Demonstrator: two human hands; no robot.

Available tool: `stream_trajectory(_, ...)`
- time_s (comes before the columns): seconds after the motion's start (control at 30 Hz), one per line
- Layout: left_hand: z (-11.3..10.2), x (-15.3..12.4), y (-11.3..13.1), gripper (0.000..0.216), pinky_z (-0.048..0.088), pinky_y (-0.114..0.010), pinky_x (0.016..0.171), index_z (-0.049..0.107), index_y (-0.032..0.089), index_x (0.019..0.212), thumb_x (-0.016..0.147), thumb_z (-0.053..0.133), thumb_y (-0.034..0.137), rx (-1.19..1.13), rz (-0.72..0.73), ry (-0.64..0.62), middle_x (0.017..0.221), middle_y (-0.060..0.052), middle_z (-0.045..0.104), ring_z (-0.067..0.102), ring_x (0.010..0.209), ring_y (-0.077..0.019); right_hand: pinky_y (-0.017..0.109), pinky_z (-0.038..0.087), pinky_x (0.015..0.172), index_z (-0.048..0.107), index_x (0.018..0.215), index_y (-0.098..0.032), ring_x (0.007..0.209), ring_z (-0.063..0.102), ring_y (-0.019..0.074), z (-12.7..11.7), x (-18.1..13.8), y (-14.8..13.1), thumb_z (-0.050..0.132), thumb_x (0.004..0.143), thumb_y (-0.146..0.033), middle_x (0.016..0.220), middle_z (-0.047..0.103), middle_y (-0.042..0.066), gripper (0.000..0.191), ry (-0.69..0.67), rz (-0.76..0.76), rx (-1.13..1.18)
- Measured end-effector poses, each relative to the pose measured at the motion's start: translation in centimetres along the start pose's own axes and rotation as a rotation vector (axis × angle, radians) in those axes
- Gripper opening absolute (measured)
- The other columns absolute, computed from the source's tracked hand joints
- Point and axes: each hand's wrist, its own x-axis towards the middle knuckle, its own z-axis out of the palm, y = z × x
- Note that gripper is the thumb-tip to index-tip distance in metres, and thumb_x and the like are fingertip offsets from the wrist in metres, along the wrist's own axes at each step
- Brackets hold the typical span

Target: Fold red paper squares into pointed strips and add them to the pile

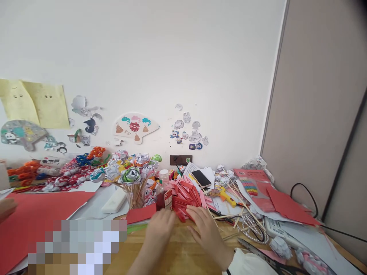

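Note:
My left hand (161,226) is on the wooden tabletop (179,256), just in front of a bottle (161,196) with a white cap and a red label. Its fingers point away from me and are mostly hidden behind the back of the hand, so whether they hold anything does not show. To the right, my right hand (204,228) has its fingers stretched out and thumb apart, at the near edge of a heap of red and pink paper strips (185,194). A red paper sheet (140,214) lies left of the bottle.
Another person's hand (7,208) rests at a large red sheet (48,208) on the left. Paper flowers on sticks (130,175) stand behind. A phone (201,178), yellow glue gun (228,196), rope coil (252,227) and scissors (263,256) lie to the right.

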Motion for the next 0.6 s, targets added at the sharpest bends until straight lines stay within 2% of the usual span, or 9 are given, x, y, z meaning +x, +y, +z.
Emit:
stream_trajectory(0.07, 1.7, -0.3, 2.8, 0.020, 0.041, -0.031, 0.067, 0.061, 0.019, 0.084, 0.088, 0.042, 0.014, -0.046, 0.104, -0.084, 0.079, -0.009, 0.064, 0.057, 0.078, -0.0220, 0.039, 0.043, 0.085, 0.056, 0.111, -0.021, 0.097, 0.054, 0.0224, -0.8, -1.2, 0.3, 0.046, 0.090, -0.026, 0.107, 0.062, 0.008, 0.024, -0.026, -0.019, 0.001)
stream_trajectory(0.13, 3.2, -0.9, 5.2, 0.017, 0.041, -0.030, 0.061, 0.060, 0.018, 0.079, 0.085, 0.047, 0.009, -0.027, 0.201, -0.162, 0.072, -0.008, 0.063, 0.058, 0.072, -0.0213, 0.035, 0.045, 0.073, 0.061, 0.090, -0.022, 0.081, 0.056, 0.0200, -1.0, -2.7, 0.8, 0.045, 0.091, -0.023, 0.086, 0.065, 0.004, 0.016, -0.080, -0.058, -0.006)
stream_trajectory(0.2, 4.3, -1.5, 6.8, 0.016, 0.039, -0.028, 0.056, 0.059, 0.017, 0.076, 0.083, 0.049, 0.006, 0.013, 0.258, -0.163, 0.071, -0.007, 0.063, 0.058, 0.069, -0.0211, 0.032, 0.043, 0.065, 0.060, 0.077, -0.021, 0.070, 0.054, 0.0185, -1.0, -4.2, 1.2, 0.044, 0.091, -0.019, 0.073, 0.063, 0.003, 0.021, -0.129, -0.097, -0.046)
stream_trajectory(0.27, 4.8, -2.2, 7.7, 0.015, 0.037, -0.028, 0.052, 0.057, 0.016, 0.072, 0.081, 0.052, 0.006, 0.047, 0.317, -0.134, 0.067, -0.006, 0.062, 0.058, 0.064, -0.0203, 0.031, 0.042, 0.061, 0.059, 0.073, -0.020, 0.067, 0.053, 0.0185, -1.2, -5.5, 1.4, 0.046, 0.089, -0.017, 0.071, 0.062, 0.003, 0.021, -0.181, -0.094, -0.082)
stream_trajectory(0.33, 5.0, -2.9, 8.4, 0.013, 0.035, -0.028, 0.051, 0.055, 0.016, 0.071, 0.080, 0.053, 0.007, 0.073, 0.358, -0.053, 0.066, -0.004, 0.061, 0.057, 0.061, -0.0198, 0.030, 0.042, 0.063, 0.058, 0.073, -0.019, 0.070, 0.053, 0.0187, -1.6, -6.4, 1.4, 0.049, 0.085, -0.014, 0.074, 0.062, 0.003, 0.016, -0.248, -0.021, -0.053)
stream_trajectory(0.47, 5.3, -4.3, 9.6, 0.005, 0.039, -0.030, 0.057, 0.056, 0.016, 0.081, 0.082, 0.051, 0.013, 0.091, 0.452, 0.156, 0.072, -0.005, 0.062, 0.057, 0.067, -0.0209, 0.028, 0.043, 0.072, 0.058, 0.078, -0.019, 0.081, 0.054, 0.0178, -2.8, -6.8, 1.2, 0.050, 0.080, -0.009, 0.084, 0.063, 0.003, 0.013, -0.316, 0.254, 0.193)
stream_trajectory(0.53, 5.2, -4.7, 10.0, 0.006, 0.041, -0.031, 0.061, 0.058, 0.016, 0.085, 0.082, 0.052, 0.015, 0.102, 0.466, 0.190, 0.076, -0.006, 0.064, 0.058, 0.073, -0.0226, 0.029, 0.042, 0.076, 0.058, 0.079, -0.018, 0.084, 0.055, 0.0179, -3.0, -6.6, 1.4, 0.049, 0.082, -0.011, 0.087, 0.063, 0.004, 0.012, -0.298, 0.382, 0.302)
stream_trajectory(0.6, 5.0, -4.8, 10.3, 0.009, 0.043, -0.033, 0.066, 0.060, 0.015, 0.088, 0.080, 0.054, 0.015, 0.123, 0.419, 0.172, 0.084, -0.008, 0.066, 0.059, 0.081, -0.0247, 0.030, 0.042, 0.077, 0.059, 0.080, -0.018, 0.085, 0.056, 0.0187, -3.0, -6.5, 1.7, 0.049, 0.083, -0.014, 0.088, 0.064, 0.005, 0.011, -0.287, 0.467, 0.364)
